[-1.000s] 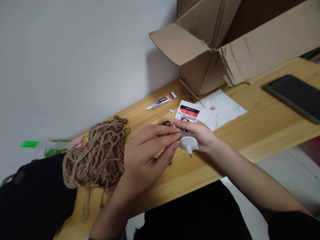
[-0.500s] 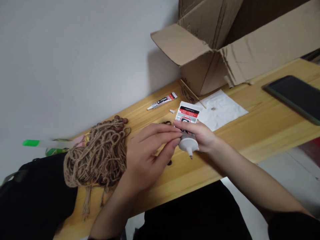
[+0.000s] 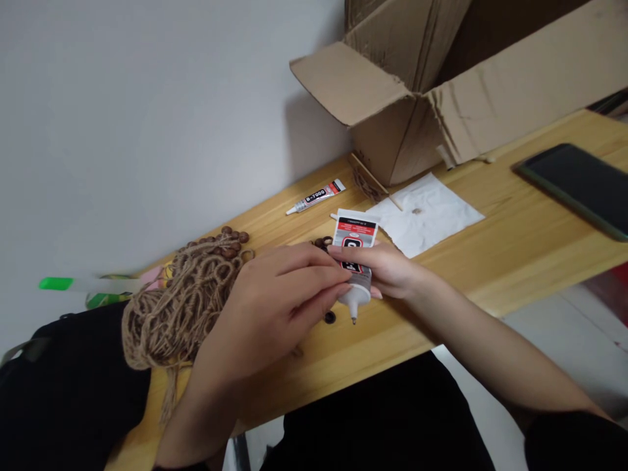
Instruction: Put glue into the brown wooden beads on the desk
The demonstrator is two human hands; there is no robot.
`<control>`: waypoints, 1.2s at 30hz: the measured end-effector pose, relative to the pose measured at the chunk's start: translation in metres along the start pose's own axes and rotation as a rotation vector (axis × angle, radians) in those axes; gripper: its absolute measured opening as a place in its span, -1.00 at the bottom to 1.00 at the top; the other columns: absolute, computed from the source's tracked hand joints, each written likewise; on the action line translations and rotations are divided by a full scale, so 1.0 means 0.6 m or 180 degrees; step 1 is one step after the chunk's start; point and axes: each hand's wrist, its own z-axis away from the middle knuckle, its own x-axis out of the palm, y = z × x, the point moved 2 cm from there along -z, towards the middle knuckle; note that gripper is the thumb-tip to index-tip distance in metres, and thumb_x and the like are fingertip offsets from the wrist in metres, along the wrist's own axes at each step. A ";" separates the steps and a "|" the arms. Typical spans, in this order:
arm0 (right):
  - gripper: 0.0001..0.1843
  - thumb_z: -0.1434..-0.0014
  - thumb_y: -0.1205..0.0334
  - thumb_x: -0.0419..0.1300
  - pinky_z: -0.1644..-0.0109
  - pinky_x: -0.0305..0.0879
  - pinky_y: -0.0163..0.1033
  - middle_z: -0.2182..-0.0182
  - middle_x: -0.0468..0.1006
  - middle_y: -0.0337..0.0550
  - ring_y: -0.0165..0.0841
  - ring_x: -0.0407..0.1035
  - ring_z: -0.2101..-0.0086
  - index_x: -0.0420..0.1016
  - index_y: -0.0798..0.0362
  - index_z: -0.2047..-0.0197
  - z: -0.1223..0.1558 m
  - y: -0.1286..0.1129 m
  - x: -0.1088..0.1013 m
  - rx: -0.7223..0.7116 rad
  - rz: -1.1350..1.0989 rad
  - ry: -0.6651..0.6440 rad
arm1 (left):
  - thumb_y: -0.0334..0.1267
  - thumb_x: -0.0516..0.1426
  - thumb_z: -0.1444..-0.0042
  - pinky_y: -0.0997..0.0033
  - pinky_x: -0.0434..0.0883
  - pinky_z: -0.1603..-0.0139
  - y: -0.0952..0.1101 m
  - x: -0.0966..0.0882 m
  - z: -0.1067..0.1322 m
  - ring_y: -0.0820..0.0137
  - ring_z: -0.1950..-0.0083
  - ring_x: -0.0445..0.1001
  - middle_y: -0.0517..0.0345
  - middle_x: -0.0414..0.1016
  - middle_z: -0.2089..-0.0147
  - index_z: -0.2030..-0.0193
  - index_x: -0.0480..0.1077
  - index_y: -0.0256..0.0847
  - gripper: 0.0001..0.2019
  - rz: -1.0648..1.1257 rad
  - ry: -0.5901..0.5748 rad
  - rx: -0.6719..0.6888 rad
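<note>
Together, our two hands meet over the wooden table (image 3: 495,271), both closing in on one large tube (image 3: 356,230). Our right hand (image 3: 392,269) has hold of it: the forearm slants in from the lower right, the wrist runs nearly straight, the thumb lies across the label, and the other fingers are mostly hidden behind. We keep the tube tilted, its flat end up and away from us, its white nozzle (image 3: 354,313) pointing down towards us over the wood. Our left hand (image 3: 269,304) reaches up from the lower left, its back turned to us and its fingers stretched out side by side, slightly bent. Its fingertips and thumb tip come together at the tube's left side, just above the nozzle; we cannot tell whether they pinch it or merely touch. A small dark ring (image 3: 330,317) lies on the table just below those fingertips, and some brown rings (image 3: 322,243) sit just beyond the knuckles. Left of that hand we have a heap of brown cord (image 3: 196,307); farther back lies a smaller tube (image 3: 316,196), near a white sheet (image 3: 434,219).
</note>
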 end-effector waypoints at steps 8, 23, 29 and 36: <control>-0.60 -0.13 0.05 0.17 0.78 -0.12 -0.50 0.82 0.22 -0.38 -0.64 0.02 0.82 0.24 0.14 0.59 0.000 0.001 0.001 0.0055 0.0000 0.0062 | -0.39 0.14 -0.17 0.51 0.47 0.27 -0.010 0.010 0.006 0.47 0.27 0.53 0.21 0.57 0.27 0.22 0.48 -0.14 -0.89 -0.0132 0.0017 -0.0021; -0.53 -0.07 -0.03 0.21 0.78 -0.19 -0.48 0.86 0.19 -0.34 -0.62 -0.02 0.83 0.24 0.12 0.66 -0.010 -0.001 -0.010 0.0107 0.0222 0.0274 | -0.43 0.08 -0.17 0.42 0.47 0.20 -0.070 0.104 0.118 0.41 0.23 0.53 0.06 0.56 0.26 0.21 0.45 -0.29 -0.88 0.0132 0.0591 -0.0944; -0.48 0.00 -0.09 0.24 0.78 -0.22 -0.45 0.88 0.13 -0.36 -0.62 -0.06 0.84 0.19 0.10 0.71 -0.014 -0.011 -0.015 -0.0040 0.0538 0.0602 | -0.25 0.13 -0.18 0.31 0.47 0.22 -0.083 0.140 0.166 0.35 0.23 0.51 -0.01 0.55 0.23 0.16 0.45 -0.29 -0.83 0.0452 0.0367 -0.0765; -0.47 -0.10 -0.06 0.16 0.71 -0.17 -0.42 0.90 0.05 -0.35 -0.60 -0.04 0.81 0.17 0.08 0.72 -0.010 -0.022 -0.026 -0.0156 0.0901 0.0843 | 0.06 0.28 0.06 0.23 0.38 0.14 -0.089 0.147 0.176 0.27 0.19 0.47 0.00 0.53 0.24 0.18 0.46 -0.28 -0.55 0.0472 0.0093 -0.0389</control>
